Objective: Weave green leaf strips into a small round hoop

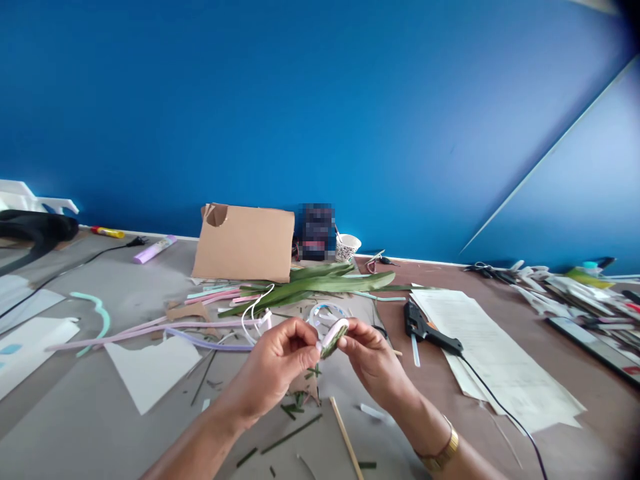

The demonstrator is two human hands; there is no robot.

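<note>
Between my two hands, above the table, is a small oval piece with a pale rim and a green, leaf-like face. My right hand pinches its right side between thumb and fingers. At its lower left edge, my left hand has thumb and forefinger pressed together on the rim. A clear roll of tape lies just behind the piece, partly hidden by it. Long green leaves are spread out farther back. Below my hands, cut green scraps and a thin wooden stick lie on the table.
A black glue gun with a trailing cord rests by white paper sheets on the right. A cardboard piece and a patterned paper cup stand by the blue wall. Pastel strips lie left; piled tools and scraps far right.
</note>
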